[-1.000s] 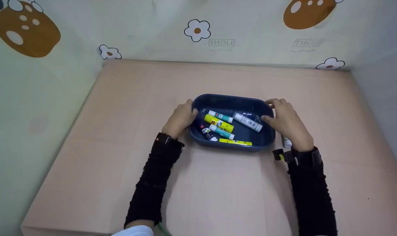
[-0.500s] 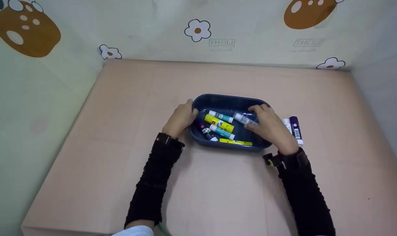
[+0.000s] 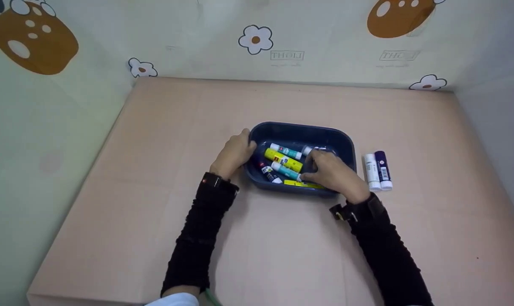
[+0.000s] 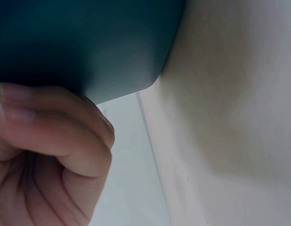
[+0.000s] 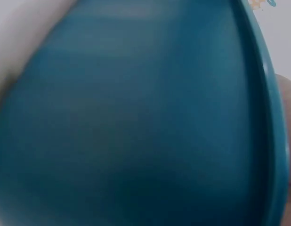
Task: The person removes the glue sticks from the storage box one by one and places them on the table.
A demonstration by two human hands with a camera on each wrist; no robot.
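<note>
A dark blue oval-cornered plastic bin point(image 3: 291, 125) stands on the table, with several glue sticks lying inside. My left hand point(image 3: 232, 153) grips its left rim; in the left wrist view the curled fingers point(image 4: 79, 127) are against the bin's wall point(image 4: 126, 56). My right hand point(image 3: 335, 174) reaches into the bin, thumb and fingers apart, close to a teal glue stick point(image 3: 286, 171). It partly hides a white glue stick point(image 3: 307, 150) and a thin yellow stick point(image 3: 297, 183). A thick yellow glue stick point(image 3: 283, 159), another teal one point(image 3: 285, 151) and a dark one point(image 3: 269, 172) lie there too.
Right of the bin, a white glue stick point(image 3: 371, 171) and a purple one point(image 3: 383, 170) lie side by side on the table point(image 3: 282, 246). A patterned wall covering point(image 3: 325, 38) rises behind the table's far edge.
My right hand has left the bin's right rim and moved left into the bin over the sticks. This uncovers the two sticks on the table. The left hand and bin stay put.
</note>
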